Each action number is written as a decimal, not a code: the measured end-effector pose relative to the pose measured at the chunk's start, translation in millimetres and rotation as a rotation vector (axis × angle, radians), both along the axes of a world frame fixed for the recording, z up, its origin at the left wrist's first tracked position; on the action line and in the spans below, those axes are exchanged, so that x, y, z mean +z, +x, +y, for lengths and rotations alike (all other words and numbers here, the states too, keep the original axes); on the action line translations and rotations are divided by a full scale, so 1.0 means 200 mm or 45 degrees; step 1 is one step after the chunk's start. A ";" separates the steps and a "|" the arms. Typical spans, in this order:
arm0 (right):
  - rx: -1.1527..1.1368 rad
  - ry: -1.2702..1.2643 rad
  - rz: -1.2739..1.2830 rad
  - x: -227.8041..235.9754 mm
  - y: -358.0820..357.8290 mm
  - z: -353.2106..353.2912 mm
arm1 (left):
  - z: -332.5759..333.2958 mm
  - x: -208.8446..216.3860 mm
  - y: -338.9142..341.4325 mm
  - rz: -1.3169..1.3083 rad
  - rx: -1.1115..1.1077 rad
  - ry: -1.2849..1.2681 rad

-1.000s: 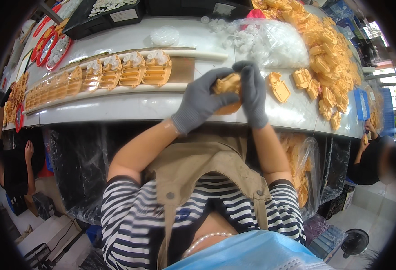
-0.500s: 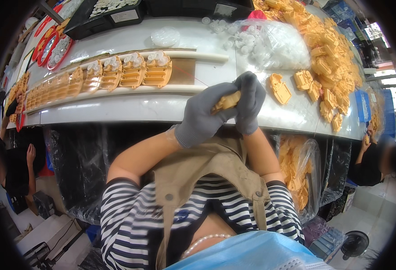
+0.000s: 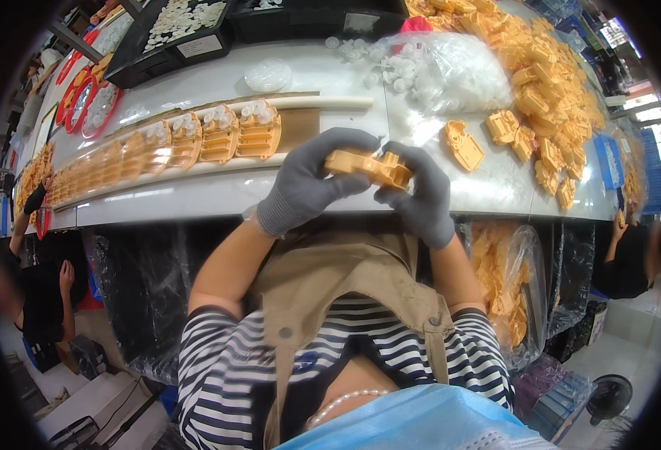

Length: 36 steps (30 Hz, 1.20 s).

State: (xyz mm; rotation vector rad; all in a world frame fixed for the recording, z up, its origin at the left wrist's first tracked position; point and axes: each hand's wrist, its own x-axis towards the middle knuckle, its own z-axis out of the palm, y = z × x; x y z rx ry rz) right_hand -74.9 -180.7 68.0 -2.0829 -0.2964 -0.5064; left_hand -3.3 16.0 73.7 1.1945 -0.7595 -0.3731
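Observation:
Both of my hands wear grey gloves and grip one yellow-orange moulded plastic part (image 3: 372,166) above the table's front edge. My left hand (image 3: 308,176) is closed round its left end, thumb below and fingers behind. My right hand (image 3: 424,187) pinches the right end between thumb and fingers. A small clear piece shows at the top of the part, by my fingertips; its kind I cannot make out. Left of my hands, a row of similar yellow parts (image 3: 258,140) lies between two white rails (image 3: 345,102), with clear plastic pieces on their far ends.
A loose yellow part (image 3: 463,146) lies right of my hands, before a large heap of them (image 3: 552,97). A bag of clear plastic pieces (image 3: 469,71) spills at the back. Black trays (image 3: 173,45) stand at the far left. Other people (image 3: 42,292) work on either side.
My hands have moved slightly left and apart, and the yellow part is turned lengthwise between them, showing more of it. The right hand has opened from a closed wrap to a pinch.

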 end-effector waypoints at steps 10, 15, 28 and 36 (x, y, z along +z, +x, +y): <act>0.111 -0.298 -0.063 0.15 0.05 -0.01 | 0.01 0.00 -0.03 -0.014 0.136 -0.041; 0.053 -0.285 0.005 0.20 0.16 -0.13 | -0.01 0.04 -0.01 0.151 0.182 -0.135; -1.125 0.428 0.665 -0.03 1.38 -2.58 | 0.28 -0.29 0.08 -1.248 0.815 1.539; -0.974 0.008 -0.034 0.25 0.71 -1.27 | 0.16 -0.29 0.02 -1.284 0.694 1.633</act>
